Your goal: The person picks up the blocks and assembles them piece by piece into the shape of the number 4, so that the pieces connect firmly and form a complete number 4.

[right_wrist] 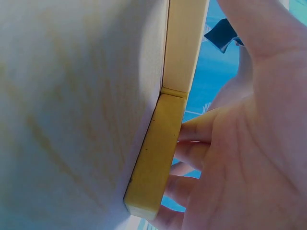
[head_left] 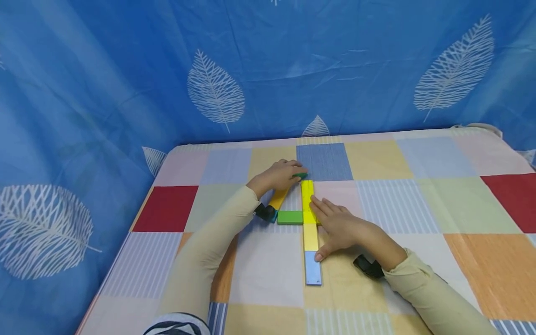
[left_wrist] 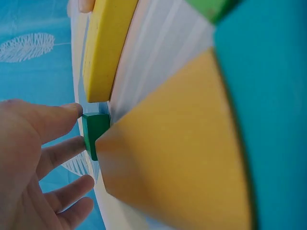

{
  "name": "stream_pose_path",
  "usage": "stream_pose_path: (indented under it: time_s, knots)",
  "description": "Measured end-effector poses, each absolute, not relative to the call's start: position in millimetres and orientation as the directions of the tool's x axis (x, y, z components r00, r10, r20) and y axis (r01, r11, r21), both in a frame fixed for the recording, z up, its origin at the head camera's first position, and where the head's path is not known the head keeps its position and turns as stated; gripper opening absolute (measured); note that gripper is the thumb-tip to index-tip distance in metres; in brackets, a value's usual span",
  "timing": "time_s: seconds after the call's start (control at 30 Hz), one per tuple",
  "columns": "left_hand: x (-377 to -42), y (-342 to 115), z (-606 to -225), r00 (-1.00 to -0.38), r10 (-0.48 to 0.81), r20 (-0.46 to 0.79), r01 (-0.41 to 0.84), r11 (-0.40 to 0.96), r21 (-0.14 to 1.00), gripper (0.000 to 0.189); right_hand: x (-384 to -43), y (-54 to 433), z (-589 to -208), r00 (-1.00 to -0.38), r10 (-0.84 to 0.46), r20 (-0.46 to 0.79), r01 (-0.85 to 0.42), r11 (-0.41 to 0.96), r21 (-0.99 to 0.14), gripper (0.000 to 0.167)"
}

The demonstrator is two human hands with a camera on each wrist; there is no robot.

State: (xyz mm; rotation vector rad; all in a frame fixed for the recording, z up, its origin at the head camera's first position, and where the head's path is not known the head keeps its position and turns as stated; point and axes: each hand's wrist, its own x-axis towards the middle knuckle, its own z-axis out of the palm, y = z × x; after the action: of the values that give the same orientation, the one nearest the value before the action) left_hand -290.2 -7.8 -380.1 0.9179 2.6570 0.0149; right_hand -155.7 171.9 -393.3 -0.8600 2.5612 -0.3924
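Note:
At the far end of a flat layout of coloured blocks, my left hand [head_left: 278, 176] pinches a small dark green block [left_wrist: 96, 134] between thumb and fingertips. Below that hand lies a slanted orange-yellow block [head_left: 278, 199], with a teal block [head_left: 274, 217] at its near end, partly hidden by the wrist camera. My right hand [head_left: 341, 226] rests over the right side of a straight column, fingers extended. The column runs from bright yellow [head_left: 307, 193] through pale yellow [head_left: 311, 237] to a light blue block [head_left: 312, 270], touched by the thumb. A lighter green block [head_left: 290, 217] joins the column's left side.
A patchwork cloth [head_left: 268, 274] covers the table. Blue curtain [head_left: 293, 70] with white leaf prints hangs behind the table and along its left side. In the right wrist view, a yellow block [right_wrist: 156, 153] sits end to end with a paler one [right_wrist: 181, 45].

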Motion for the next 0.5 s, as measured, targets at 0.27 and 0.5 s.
stream_pose_path:
  time_s: [0.27, 0.5]
  knots:
    - [-292, -13, -383, -0.720, 0.636, -0.277, 0.628, 0.767, 0.131, 0.042, -155, 172, -393, -0.735, -0.613, -0.290, -0.505, 0.780, -0.369, 0.127]
    - [-295, -23, -385, -0.715, 0.650, -0.259, 0.619, 0.760, 0.199, 0.042, -155, 173, -395, -0.735, -0.615, -0.284, -0.508, 0.778, -0.370, 0.128]
